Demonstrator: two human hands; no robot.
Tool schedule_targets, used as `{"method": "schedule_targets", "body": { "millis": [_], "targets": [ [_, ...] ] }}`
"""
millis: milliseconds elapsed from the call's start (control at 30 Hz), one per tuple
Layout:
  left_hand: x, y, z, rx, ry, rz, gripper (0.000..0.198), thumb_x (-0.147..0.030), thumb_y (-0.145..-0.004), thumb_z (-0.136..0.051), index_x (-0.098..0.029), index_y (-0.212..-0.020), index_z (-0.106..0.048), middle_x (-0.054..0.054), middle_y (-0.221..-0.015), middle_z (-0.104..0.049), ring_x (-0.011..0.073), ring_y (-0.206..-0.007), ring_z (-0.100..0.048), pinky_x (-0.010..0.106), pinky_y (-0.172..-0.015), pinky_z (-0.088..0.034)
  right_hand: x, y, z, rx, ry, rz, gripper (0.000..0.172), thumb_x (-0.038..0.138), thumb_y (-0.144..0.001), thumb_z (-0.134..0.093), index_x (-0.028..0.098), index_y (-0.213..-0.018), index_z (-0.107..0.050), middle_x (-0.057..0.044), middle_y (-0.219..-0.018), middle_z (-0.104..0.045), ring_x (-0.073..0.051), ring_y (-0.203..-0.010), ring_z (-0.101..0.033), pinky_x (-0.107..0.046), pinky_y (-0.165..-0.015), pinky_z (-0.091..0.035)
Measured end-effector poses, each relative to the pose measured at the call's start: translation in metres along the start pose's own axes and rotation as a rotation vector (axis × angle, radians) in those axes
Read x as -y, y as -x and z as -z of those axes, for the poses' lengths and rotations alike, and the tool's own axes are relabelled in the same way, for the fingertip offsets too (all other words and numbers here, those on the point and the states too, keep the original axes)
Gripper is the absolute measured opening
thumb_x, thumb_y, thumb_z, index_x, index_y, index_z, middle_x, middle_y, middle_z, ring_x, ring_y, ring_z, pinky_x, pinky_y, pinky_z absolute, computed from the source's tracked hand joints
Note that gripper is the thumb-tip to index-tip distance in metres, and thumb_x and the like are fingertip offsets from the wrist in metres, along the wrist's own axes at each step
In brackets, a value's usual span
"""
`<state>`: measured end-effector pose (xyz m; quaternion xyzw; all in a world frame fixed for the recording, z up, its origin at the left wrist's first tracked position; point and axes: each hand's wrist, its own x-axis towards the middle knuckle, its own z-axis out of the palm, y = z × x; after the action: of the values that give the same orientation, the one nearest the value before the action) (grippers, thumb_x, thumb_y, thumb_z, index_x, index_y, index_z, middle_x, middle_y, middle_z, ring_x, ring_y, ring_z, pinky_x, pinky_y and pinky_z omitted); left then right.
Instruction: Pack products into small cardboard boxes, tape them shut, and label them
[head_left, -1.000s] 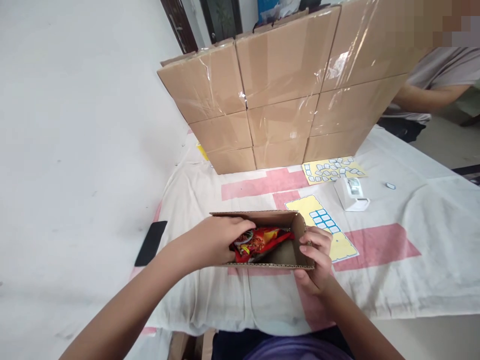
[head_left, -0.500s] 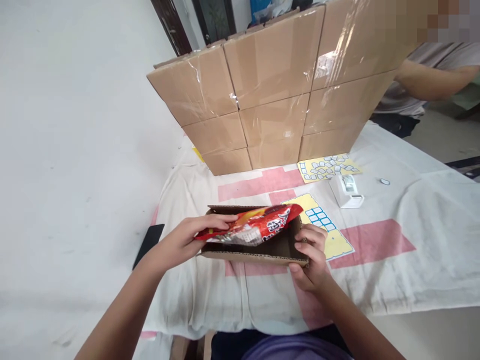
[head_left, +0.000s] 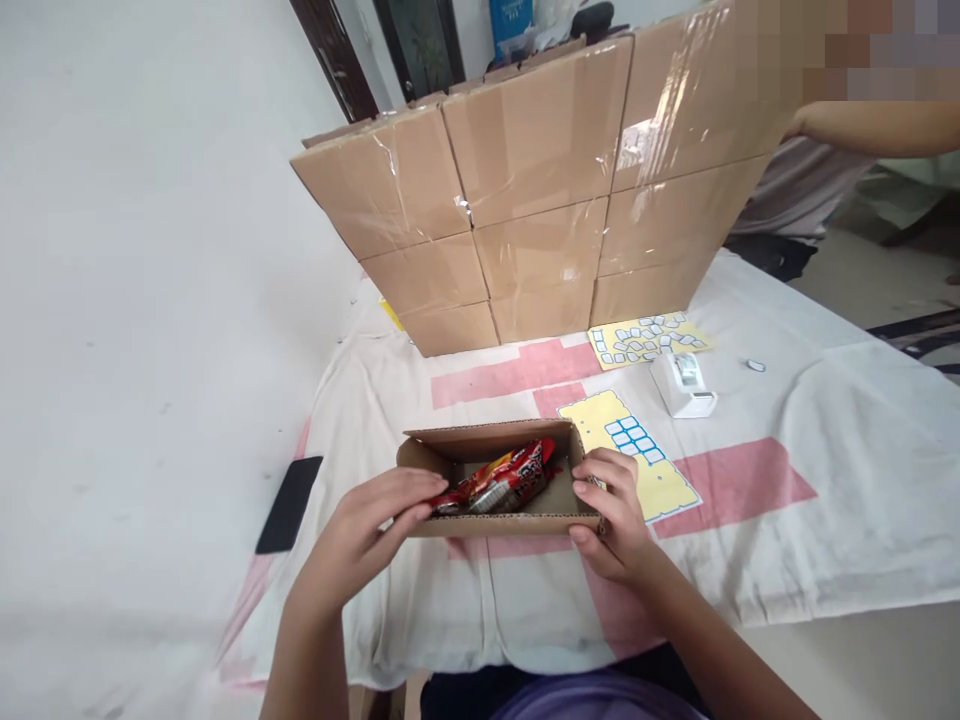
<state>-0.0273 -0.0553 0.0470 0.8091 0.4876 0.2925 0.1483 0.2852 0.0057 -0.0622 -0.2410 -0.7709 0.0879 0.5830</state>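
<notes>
An open cardboard box (head_left: 510,525) sits on the cloth in front of me, its long side facing me. Inside it lies a red snack bag (head_left: 514,480) with yellow patches and white lettering, tilted up toward the right. My left hand (head_left: 375,520) reaches over the box's left end, fingers and thumb closed at the bag's left tip, which they partly cover. At the right end, my right hand (head_left: 615,510) grips the box wall, fingers over the edge and thumb on the near side.
Taped stacked cartons (head_left: 540,190) stand at the back of the cloth-covered table (head_left: 750,560). Yellow sticker sheets (head_left: 675,490) and a small white label printer (head_left: 684,385) are on the right. A black flat object (head_left: 289,505) lies at left. Another person's arm (head_left: 885,128) shows at upper right.
The snack bag has gone down from above the box's rim to inside it, my left hand moving with it. My right hand keeps its hold on the box. The other person's arm has shifted.
</notes>
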Motion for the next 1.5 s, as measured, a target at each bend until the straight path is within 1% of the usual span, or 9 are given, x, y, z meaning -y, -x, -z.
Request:
{"method": "schedule_targets", "body": {
  "millis": [133,300,500,633,733,867,1033,1200,1500],
  "targets": [
    [0.006,0.03,-0.03,-0.494,0.098,0.087,0.058,-0.054,-0.09,-0.062,-0.037,-0.144,-0.048,0.008,-0.145,-0.056,0.0311,-0.136,-0.051,0.054,-0.108,-0.049,-0.001,-0.001,0.0,0.029,-0.066,-0.089,0.059,0.023,-0.095,-0.052,0.03,-0.152,-0.039,-0.014,-0.138,-0.055,-0.034,-0.125,-0.052,-0.062,-0.098,-0.047],
    [0.012,0.045,-0.081,-0.292,0.322,0.274,0.083,-0.075,-0.089,-0.041,-0.032,-0.157,-0.021,0.017,-0.156,-0.045,0.0343,-0.145,-0.042,0.061,-0.117,-0.038,-0.002,0.0,0.001,0.119,-0.179,-0.236,0.06,0.017,-0.094,-0.055,0.027,-0.151,-0.041,-0.012,-0.15,-0.052,-0.033,-0.142,-0.044,-0.061,-0.112,-0.042],
    [0.005,0.025,-0.093,-0.431,0.342,0.372,0.058,-0.04,-0.103,-0.037,-0.04,-0.155,-0.011,0.011,-0.163,-0.031,0.0259,-0.146,-0.042,0.056,-0.117,-0.04,0.0,-0.014,0.012,0.256,-0.101,-0.376,0.029,0.021,-0.093,-0.061,0.025,-0.121,-0.064,-0.011,-0.115,-0.07,-0.032,-0.13,-0.055,-0.051,-0.098,-0.053],
    [0.007,0.008,-0.086,-0.403,0.254,0.399,0.076,-0.031,-0.1,-0.042,-0.04,-0.158,0.005,0.007,-0.171,0.0,0.0262,-0.158,-0.009,0.054,-0.124,-0.027,0.009,-0.041,0.012,0.354,-0.002,-0.449,0.079,0.013,-0.086,-0.057,0.025,-0.157,-0.026,-0.016,-0.154,-0.043,-0.032,-0.145,-0.038,-0.055,-0.111,-0.044],
    [0.014,0.005,-0.082,-0.296,0.197,0.44,0.075,-0.029,-0.098,-0.039,-0.037,-0.16,0.003,0.008,-0.169,-0.012,0.0266,-0.154,-0.023,0.054,-0.124,-0.025,0.007,-0.058,0.011,0.441,0.044,-0.376,0.091,0.009,-0.079,-0.055,0.022,-0.161,-0.016,-0.014,-0.162,-0.03,-0.031,-0.152,-0.022,-0.055,-0.119,-0.034],
    [0.01,0.008,-0.078,-0.262,-0.159,0.369,0.059,-0.025,-0.095,-0.045,-0.037,-0.153,-0.034,0.008,-0.138,-0.056,0.0284,-0.138,-0.047,0.059,-0.119,-0.025,0.007,-0.062,0.014,0.407,0.132,-0.3,0.051,0.016,-0.083,-0.058,0.021,-0.134,-0.056,-0.011,-0.127,-0.064,-0.031,-0.134,-0.047,-0.056,-0.113,-0.034],
    [-0.022,0.007,-0.079,-0.077,-0.594,0.25,0.047,-0.041,-0.096,-0.048,-0.036,-0.143,-0.052,0.011,-0.127,-0.062,0.0306,-0.115,-0.062,0.068,-0.117,-0.01,0.01,-0.049,0.039,0.461,0.069,-0.337,0.031,0.033,-0.09,-0.063,0.024,-0.12,-0.065,-0.007,-0.129,-0.068,-0.029,-0.125,-0.056,-0.053,-0.111,-0.035],
    [-0.03,0.001,-0.079,0.03,-0.773,0.173,0.062,-0.059,-0.087,-0.058,-0.032,-0.142,-0.055,0.018,-0.133,-0.056,0.0356,-0.114,-0.057,0.069,-0.111,-0.023,-0.061,-0.043,0.105,-0.047,0.26,-0.977,0.028,0.036,-0.096,-0.05,0.018,-0.11,-0.065,-0.011,-0.123,-0.066,-0.023,-0.103,-0.062,-0.038,-0.092,-0.048],
    [-0.02,0.0,-0.088,-0.051,-0.788,0.183,0.059,-0.06,-0.086,-0.057,-0.034,-0.139,-0.056,0.016,-0.129,-0.055,0.0342,-0.108,-0.057,0.068,-0.108,-0.03,-0.165,-0.056,0.15,0.181,0.197,-1.602,0.024,0.035,-0.083,-0.07,0.016,-0.075,-0.059,-0.001,-0.061,-0.053,-0.012,-0.053,-0.044,-0.026,-0.048,-0.031]
  ]
}}
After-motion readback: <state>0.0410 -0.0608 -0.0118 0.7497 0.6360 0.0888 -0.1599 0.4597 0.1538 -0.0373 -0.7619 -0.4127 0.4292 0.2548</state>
